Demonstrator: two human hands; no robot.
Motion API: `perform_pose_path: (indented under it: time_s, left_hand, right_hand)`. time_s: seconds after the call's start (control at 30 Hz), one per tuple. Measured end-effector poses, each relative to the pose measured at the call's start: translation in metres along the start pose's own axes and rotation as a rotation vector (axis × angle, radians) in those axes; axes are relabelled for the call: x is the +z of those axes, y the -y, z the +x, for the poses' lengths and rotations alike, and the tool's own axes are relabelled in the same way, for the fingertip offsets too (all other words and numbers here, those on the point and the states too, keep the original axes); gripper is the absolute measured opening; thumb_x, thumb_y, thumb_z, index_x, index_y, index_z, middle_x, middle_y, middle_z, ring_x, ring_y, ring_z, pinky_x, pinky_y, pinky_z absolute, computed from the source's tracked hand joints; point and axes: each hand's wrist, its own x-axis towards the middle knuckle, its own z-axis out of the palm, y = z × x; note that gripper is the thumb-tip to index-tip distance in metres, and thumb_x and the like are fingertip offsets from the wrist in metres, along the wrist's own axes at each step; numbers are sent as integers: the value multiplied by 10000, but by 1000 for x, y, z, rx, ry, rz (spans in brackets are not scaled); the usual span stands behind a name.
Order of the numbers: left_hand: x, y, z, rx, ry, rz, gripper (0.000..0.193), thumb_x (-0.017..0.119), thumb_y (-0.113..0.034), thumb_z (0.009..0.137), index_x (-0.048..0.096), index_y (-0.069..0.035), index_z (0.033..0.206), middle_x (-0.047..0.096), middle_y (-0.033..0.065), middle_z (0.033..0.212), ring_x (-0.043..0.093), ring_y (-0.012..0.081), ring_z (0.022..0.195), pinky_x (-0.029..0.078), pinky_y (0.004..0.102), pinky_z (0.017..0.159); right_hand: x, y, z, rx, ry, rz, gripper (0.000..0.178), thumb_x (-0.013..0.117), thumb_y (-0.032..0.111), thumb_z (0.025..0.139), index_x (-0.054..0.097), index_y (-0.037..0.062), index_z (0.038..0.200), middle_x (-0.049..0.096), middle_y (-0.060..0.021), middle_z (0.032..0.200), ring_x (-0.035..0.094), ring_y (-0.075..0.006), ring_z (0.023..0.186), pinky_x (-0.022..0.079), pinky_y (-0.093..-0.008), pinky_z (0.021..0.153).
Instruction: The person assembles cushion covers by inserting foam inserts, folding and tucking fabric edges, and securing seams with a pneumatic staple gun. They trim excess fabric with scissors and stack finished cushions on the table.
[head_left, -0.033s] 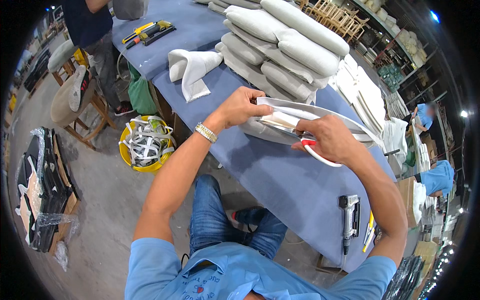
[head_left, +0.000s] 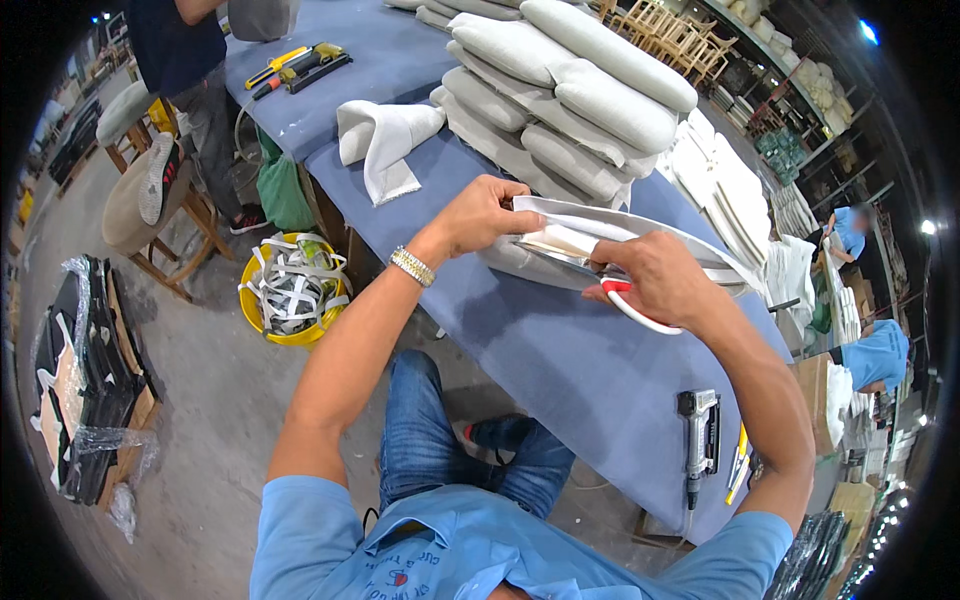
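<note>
My right hand (head_left: 650, 280) is closed around scissors (head_left: 640, 312) with red and white handles. Their blades point left along a curved, pale grey fabric-covered cushion piece (head_left: 690, 240) above the blue table (head_left: 590, 370). At that piece's left end my left hand (head_left: 487, 215) pinches the fabric edge between thumb and fingers. A cream inner layer (head_left: 565, 240) shows between the fabric edges, close to the blades. Just beyond my hands rises a stack of grey padded cushions (head_left: 570, 95). Left of the stack lies a folded grey fabric piece (head_left: 385, 145).
A staple gun (head_left: 698, 445) and a yellow cutter (head_left: 738, 465) lie at the table's near right. More tools (head_left: 300, 67) rest at the far left. A yellow bucket of scraps (head_left: 290, 290) stands on the floor beside a stool (head_left: 150, 205). Another person (head_left: 185, 80) stands at far left.
</note>
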Motion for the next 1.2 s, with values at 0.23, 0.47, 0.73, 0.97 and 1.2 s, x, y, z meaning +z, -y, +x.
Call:
perform_pose_path:
  time_s: [0.23,0.47,0.73,0.97,1.2]
  left_hand:
    - [-6,-4,3,100,-95,314,349,806,-324,846,672,-25,727,564,-5,650,471,70,621,375,274,556]
    - [61,16,-36,473,-739,395,438,784,-326,902,623,-17,636,614,72,590,549,167,520,441,337,534]
    - [53,14,20,327,-859,-45,702,629,-436,1020,592,29,496,618,74,508,570,128,492,438,307,524]
    - [58,19,28,321,-901,-119,739,563,-469,1046,547,-4,472,605,90,502,588,153,498,456,292,569]
    - [18,98,-20,155,-895,72,480,631,-349,1014,659,14,702,722,142,782,671,187,734,505,333,709]
  right_hand:
    - [-20,-6,-38,96,-137,3,543,858,502,731,728,83,1050,728,-188,958,695,-375,919,535,-460,771]
    - [57,-118,-230,875,-703,28,438,869,325,757,702,52,1057,735,-174,1055,690,-385,953,540,-427,860]
    - [207,-198,-341,1287,-209,79,558,858,303,706,694,138,1214,730,-198,1107,687,-392,1074,547,-486,908]
    - [172,-176,-294,772,-837,375,429,730,260,900,665,71,1280,733,-197,1118,725,-361,990,563,-423,875]
    - [181,-126,-187,941,-443,591,692,671,502,927,558,7,1398,675,-270,1249,653,-405,1173,509,-441,993]
